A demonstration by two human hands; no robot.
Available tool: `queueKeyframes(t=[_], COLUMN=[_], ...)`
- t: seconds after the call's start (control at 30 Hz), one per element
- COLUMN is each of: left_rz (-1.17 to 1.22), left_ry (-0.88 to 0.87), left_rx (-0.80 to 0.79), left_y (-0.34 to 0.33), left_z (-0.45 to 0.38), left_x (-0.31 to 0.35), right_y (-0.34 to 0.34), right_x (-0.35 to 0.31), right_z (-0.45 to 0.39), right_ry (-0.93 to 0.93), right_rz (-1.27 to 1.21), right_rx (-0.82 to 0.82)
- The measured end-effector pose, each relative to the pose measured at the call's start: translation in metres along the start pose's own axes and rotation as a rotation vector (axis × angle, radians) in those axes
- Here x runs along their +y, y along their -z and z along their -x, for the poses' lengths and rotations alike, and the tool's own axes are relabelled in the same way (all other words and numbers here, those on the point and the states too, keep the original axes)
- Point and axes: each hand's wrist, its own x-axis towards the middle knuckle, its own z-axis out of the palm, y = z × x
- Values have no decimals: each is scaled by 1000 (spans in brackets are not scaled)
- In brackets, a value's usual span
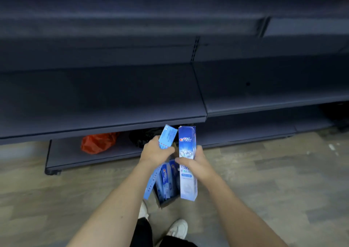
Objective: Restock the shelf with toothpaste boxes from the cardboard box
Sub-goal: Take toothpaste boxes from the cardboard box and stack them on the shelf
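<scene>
My left hand (155, 153) grips a long blue toothpaste box (167, 136) that tilts up to the right, its lower end showing below my wrist. My right hand (196, 164) holds a second blue toothpaste box (187, 141) upright, brand face toward me. Both boxes hang just in front of the dark shelf (105, 99). Below my hands, on the floor, stands the open cardboard box (167, 202) with several more blue toothpaste boxes (166, 182) inside.
The dark shelves run across the whole view in tiers. An orange plastic bag (98, 142) and a black bag (143, 136) lie on the bottom shelf (79, 158). My white shoes (178, 228) stand on the wood-pattern floor near the cardboard box.
</scene>
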Motion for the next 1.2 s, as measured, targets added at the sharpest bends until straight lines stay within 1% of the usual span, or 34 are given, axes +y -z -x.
queueKeyframes(t=[0.13,0.23,0.33,0.57,0.67,0.77,0.87,1.0,1.07,1.2], left_rz=[-152,-261,-322,-460,-539,-701,-893,-1078,-1124,-1136], left_ry=[-39,-98,-159,-312,-386,-465,-523,-580,-605,-628], left_rx=[-37,9,37,152,221,290,352,398,409,401], left_y=[34,61,90,152,175,197,213,229,235,249], left_z=[29,48,66,106,123,137,144,140,133,110], left_x=[37,65,92,153,180,205,222,237,241,248], right_y=[20,33,43,70,91,107,112,107,102,89], right_x=[-42,-73,-100,-175,-205,-232,-257,-285,-299,-327], right_z=[32,54,75,116,131,140,148,146,140,124], right_ry=[88,136,184,387,451,500,521,604,609,604], right_rz=[72,82,90,240,295,416,556,637,706,778], right_rx=[24,-3,-40,-58,-25,42,154,191,198,203])
